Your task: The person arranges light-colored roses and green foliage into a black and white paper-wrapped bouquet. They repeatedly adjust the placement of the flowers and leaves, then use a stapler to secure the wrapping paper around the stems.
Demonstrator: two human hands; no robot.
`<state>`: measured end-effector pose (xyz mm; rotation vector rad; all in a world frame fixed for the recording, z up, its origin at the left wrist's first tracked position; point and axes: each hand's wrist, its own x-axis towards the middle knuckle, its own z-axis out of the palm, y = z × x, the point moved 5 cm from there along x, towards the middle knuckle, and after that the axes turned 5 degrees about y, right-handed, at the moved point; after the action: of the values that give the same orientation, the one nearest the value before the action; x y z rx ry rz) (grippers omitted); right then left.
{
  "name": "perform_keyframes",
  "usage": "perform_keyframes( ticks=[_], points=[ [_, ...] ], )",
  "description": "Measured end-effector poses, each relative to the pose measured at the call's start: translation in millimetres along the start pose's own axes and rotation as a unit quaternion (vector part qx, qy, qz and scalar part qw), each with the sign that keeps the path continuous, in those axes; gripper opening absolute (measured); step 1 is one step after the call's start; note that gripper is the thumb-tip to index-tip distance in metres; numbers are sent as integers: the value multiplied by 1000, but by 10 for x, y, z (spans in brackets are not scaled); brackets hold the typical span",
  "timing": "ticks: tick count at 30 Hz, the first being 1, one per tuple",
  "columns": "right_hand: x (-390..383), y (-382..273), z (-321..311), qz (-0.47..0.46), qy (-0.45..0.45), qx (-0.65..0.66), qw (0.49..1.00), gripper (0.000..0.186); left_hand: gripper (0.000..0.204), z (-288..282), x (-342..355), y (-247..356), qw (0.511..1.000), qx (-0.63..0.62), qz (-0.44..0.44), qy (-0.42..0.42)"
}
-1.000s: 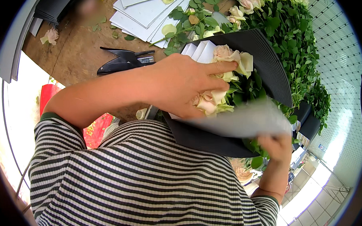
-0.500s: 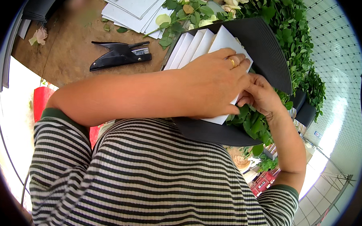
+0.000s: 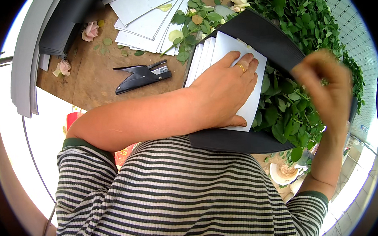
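Observation:
My left hand [image 3: 228, 91] lies flat with fingers stretched out on the front of a row of overlapping white boards [image 3: 257, 89]. These boards rest against a bundle of green leafy stems [image 3: 281, 101], whose leaves show on their right. Black wrapping sheet [image 3: 265, 32] curves behind the boards and stems, and more of it runs below them along my striped shirt. Lifted off the boards, my right hand [image 3: 329, 84] is blurred beside the right end of the black sheet, over the leaves; whether its fingers touch the sheet does not show.
A black stapler [image 3: 143, 75] lies on the brown table [image 3: 99, 86]. Behind it are loose white boards [image 3: 144, 14] and cut rose stems. Two pink roses [image 3: 90, 31] lie by dark stacked sheets [image 3: 59, 35] at left. Dense rose foliage [image 3: 307, 20] fills the far right.
My right hand has moved away from the boards, up and to the right, uncovering leaves. My left hand stays on the boards. The view has shifted, so the table things appear farther right.

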<state>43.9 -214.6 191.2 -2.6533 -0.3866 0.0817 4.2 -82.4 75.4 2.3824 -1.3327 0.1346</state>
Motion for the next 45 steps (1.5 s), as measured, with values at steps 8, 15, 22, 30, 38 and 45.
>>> perform_keyframes(
  ticks=[8, 15, 22, 30, 38, 45],
  points=[
    [-45, -68, 368, -301, 92, -103, 944, 20, 79, -8, -5, 10, 1000, -1, 17, 5],
    [-382, -75, 688, -314, 52, -103, 942, 30, 63, -39, -54, 35, 993, -75, 19, -89],
    [-443, -43, 813, -313, 35, -107, 943, 34, 38, -220, -385, -153, 976, -190, 65, 84],
    [-434, -30, 845, -308, 35, -106, 945, 29, 26, -101, -675, -584, 727, -605, -316, 67],
    [-465, -30, 849, -259, 33, -92, 961, 6, 33, 220, -417, -533, 682, -640, -345, -71],
    [-567, 102, 779, -207, -8, -52, 977, 18, 28, 258, -413, -531, 697, -628, -341, -67]
  ],
)
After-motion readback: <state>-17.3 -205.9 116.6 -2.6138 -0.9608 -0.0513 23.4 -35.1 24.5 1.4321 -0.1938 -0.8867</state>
